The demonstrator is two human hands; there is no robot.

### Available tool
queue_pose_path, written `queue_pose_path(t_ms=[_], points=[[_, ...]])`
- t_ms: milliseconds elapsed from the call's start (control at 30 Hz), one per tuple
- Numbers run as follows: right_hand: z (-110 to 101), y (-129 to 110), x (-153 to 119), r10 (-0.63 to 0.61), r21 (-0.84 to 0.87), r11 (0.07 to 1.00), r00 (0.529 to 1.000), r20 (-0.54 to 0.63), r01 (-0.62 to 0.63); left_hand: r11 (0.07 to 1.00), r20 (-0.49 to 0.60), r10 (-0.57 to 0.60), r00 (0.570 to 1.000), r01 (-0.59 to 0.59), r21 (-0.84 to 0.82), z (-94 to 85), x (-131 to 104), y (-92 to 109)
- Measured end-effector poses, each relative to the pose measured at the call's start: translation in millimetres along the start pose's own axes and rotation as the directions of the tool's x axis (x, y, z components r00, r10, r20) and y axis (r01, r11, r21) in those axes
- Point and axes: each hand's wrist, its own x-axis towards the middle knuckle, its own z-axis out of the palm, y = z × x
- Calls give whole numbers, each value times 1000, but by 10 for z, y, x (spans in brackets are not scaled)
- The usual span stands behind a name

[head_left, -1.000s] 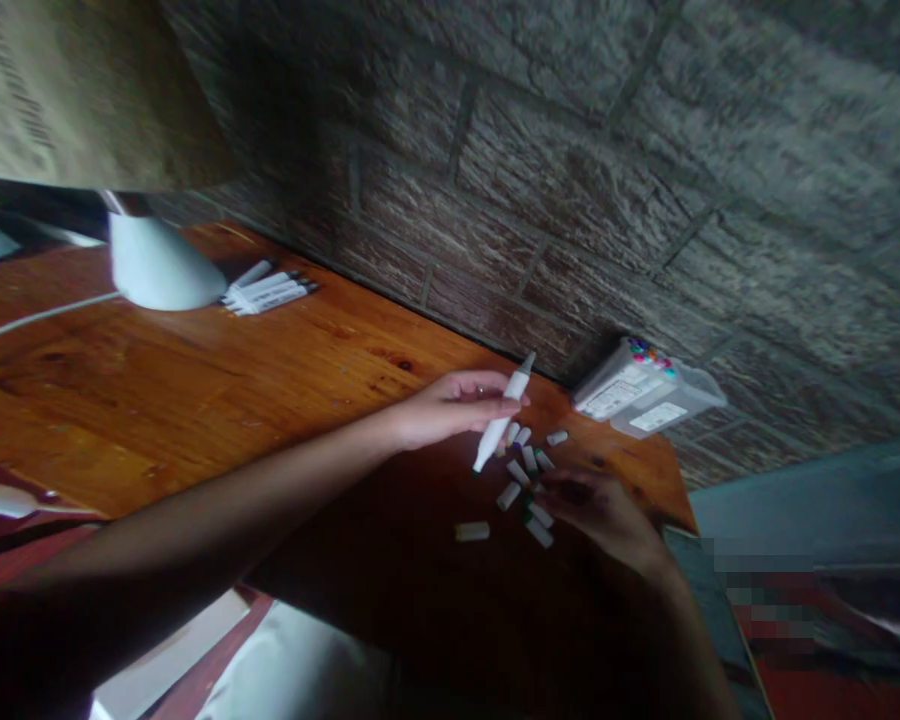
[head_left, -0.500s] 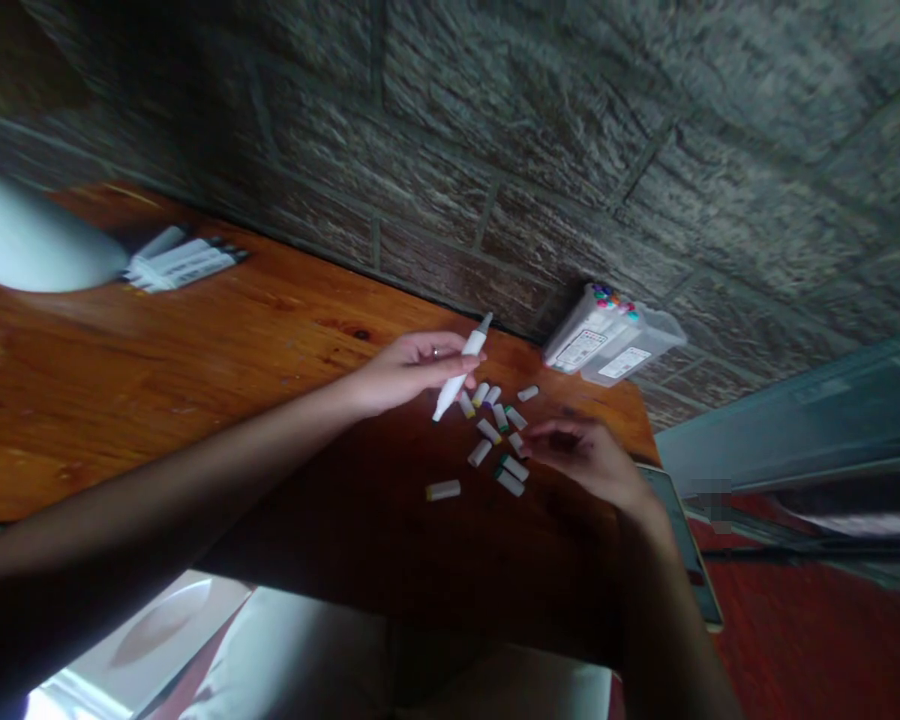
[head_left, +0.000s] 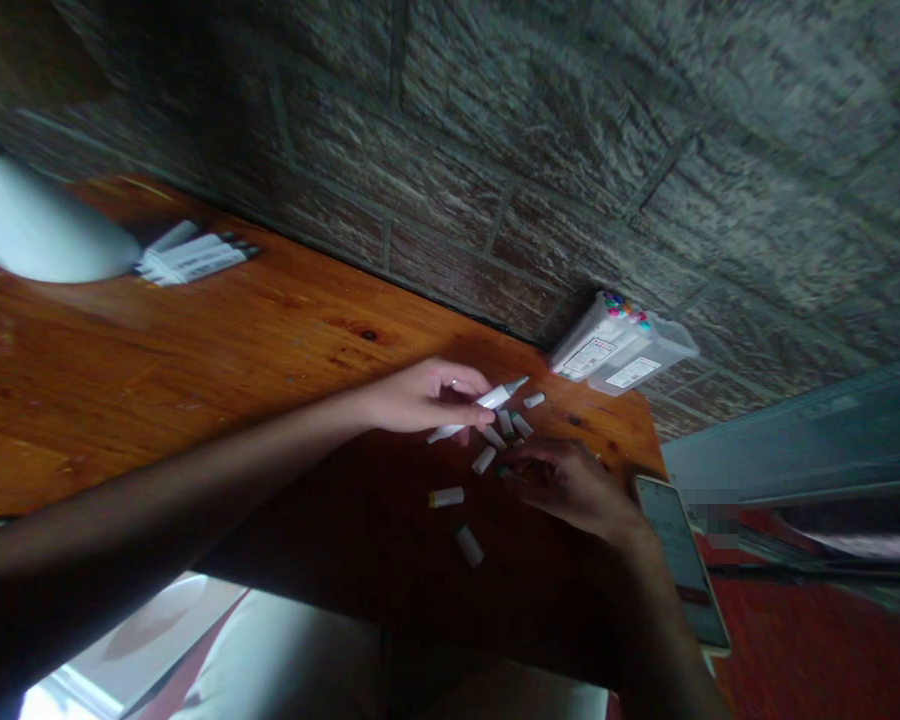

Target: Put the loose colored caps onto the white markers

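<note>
My left hand [head_left: 424, 395] is closed around a white marker [head_left: 498, 397] with its caps off, held tilted over the wooden table with the grey tip toward the wall. To its right, my right hand [head_left: 570, 482] reaches down among loose white marker caps [head_left: 522, 424], its fingers closed on a green-ended cap [head_left: 504, 471] that they partly hide. A yellow-ended cap [head_left: 447, 497] lies nearer my body, and a green-ended cap [head_left: 469, 547] lies nearer still. Some caps are hidden behind the marker and my hands.
Two clear plastic cases [head_left: 607, 350], one with colourful pens in it, stand by the stone wall [head_left: 450, 200]. A phone [head_left: 682, 560] rests at the table's right edge. Several white markers [head_left: 199, 258] lie at the far left beside a white rounded object [head_left: 45, 225].
My left hand has lowered the marker and tilted it flatter, over some caps. One green-ended cap now lies apart, nearer my body. My right hand has shifted slightly left and toward me.
</note>
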Motion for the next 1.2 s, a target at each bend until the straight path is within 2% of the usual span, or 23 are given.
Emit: queue_pose_path(t_ms=[167,200,267,300,367,400,467,500,567,600,667,733,800,833,867,900,967,1000,1067,1200], points=[[-117,-74,-33,-8,69,997,975,-221,24,1000,48,1,999,0,-16,-16,-3,-13],[-117,-140,-44,-17,105,994,973,-230,42,999,41,-4,999,5,-42,-28,-1,-11],[-18,-333,-63,-99,140,982,980,-172,124,994,10,-20,1000,21,-107,-55,1,4],[93,-453,-70,-181,130,972,976,-123,197,990,-9,-29,1000,28,-137,-66,2,14],[429,-699,-81,-355,-3,935,935,10,355,983,-43,-38,998,29,-180,-81,4,31],[634,-806,-87,-456,-79,885,888,62,459,980,-55,-39,998,28,-197,-83,7,37],[1036,-950,-99,-626,-188,732,756,192,654,973,-77,-48,996,30,-229,-80,14,44],[1202,-980,-103,-639,-224,694,728,246,685,969,-89,-57,994,34,-243,-76,18,46],[1402,-973,-101,-603,-261,710,756,254,654,963,-115,-66,991,33,-268,-70,25,52],[1428,-947,-94,-588,-255,732,775,232,632,960,-128,-65,990,27,-279,-68,27,57],[1335,-883,-72,-581,-189,777,799,153,601,956,-148,-56,987,10,-293,-70,27,69],[1091,-819,-39,-539,-86,838,842,32,539,953,-151,-44,987,-4,-302,-73,21,78],[761,-753,4,-377,18,923,914,-151,384,952,-139,-30,990,-14,-306,-72,12,79],[586,-714,31,-262,74,955,933,-246,287,951,-128,-25,992,-16,-309,-69,7,76],[419,-669,64,-154,142,965,917,-368,219,952,-112,-24,993,-12,-307,-63,3,72],[266,-618,102,-50,222,959,881,-471,174,953,-96,-28,995,-2,-303,-55,0,68],[31,-508,194,104,378,914,815,-569,147,960,-58,-47,997,29,-280,-33,-6,64],[-42,-454,242,147,436,886,800,-581,154,963,-42,-54,998,41,-266,-20,-9,66],[-101,-353,324,184,505,846,793,-581,174,971,-14,-50,999,45,-235,8,-16,72],[-16,-198,348,206,537,820,773,-600,197,985,15,-28,999,30,-168,43,-23,62]])
